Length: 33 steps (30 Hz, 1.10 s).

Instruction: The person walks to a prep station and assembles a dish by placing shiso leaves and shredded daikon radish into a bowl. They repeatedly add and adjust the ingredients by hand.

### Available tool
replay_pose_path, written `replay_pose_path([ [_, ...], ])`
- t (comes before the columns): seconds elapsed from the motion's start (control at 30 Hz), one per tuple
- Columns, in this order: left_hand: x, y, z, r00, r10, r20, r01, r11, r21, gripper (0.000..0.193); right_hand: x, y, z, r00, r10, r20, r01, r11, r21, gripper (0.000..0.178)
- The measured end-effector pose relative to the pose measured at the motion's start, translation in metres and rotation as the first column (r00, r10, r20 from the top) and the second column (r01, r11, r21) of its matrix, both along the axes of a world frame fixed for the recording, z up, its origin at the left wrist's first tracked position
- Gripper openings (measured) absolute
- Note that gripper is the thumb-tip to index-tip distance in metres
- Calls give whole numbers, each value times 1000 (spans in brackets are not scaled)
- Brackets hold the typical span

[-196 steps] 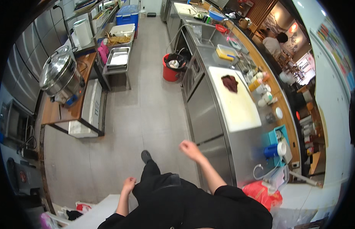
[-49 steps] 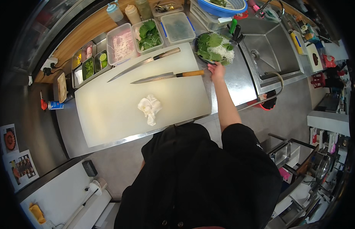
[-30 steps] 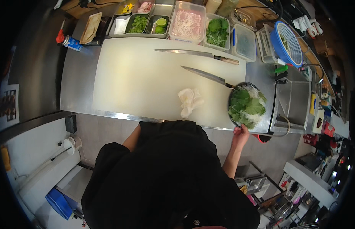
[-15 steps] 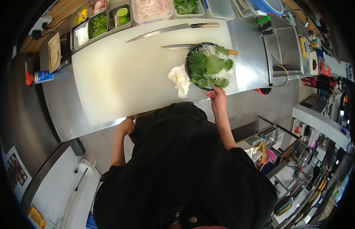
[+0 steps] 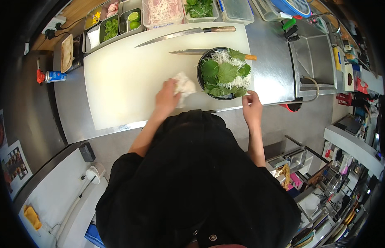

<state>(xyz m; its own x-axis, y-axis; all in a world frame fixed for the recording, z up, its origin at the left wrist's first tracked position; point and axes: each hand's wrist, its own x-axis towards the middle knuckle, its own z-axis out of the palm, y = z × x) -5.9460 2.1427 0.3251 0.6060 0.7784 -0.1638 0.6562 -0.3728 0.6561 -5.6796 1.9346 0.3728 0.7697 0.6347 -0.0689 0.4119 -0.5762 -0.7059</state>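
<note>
A round black bowl stands on the right part of the white cutting board. It is filled with green serrated leaves and white shreds. My left hand, a little blurred, is closed on a crumpled white cloth just left of the bowl. My right hand is at the bowl's near right edge, its fingertips pinched beside the leaves; whatever is between them is too small to make out. One knife lies partly behind the bowl, its wooden handle showing on the right.
A longer knife lies across the board's far side. Beyond it are metal trays with garnishes and limes, and plastic tubs of shreds and leaves. A sink is at the right; a blowtorch can stands at the left.
My left hand has come up from the board's near edge onto the white cloth, which has shifted left. My right hand has moved right along the bowl's near edge.
</note>
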Motion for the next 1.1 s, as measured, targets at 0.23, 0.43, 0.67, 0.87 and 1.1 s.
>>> replay_pose_path([
  [0.23,-83,15,21,928,300,-222,-244,938,246,51,2,70,17,1000,-11,-1,10,980,197,19],
  [0.43,57,24,46,959,-7,283,-32,991,134,46,15,74,11,998,47,-35,-28,915,403,11],
  [0.67,116,13,31,945,-27,326,2,997,76,22,9,57,32,999,20,-44,-6,952,305,8],
  [0.87,45,9,24,858,150,492,-1,957,-291,14,-24,64,43,999,11,-39,5,922,388,6],
  [1.1,-44,64,-19,947,-138,291,229,925,-303,12,-35,79,58,1000,14,-6,-11,932,363,8],
])
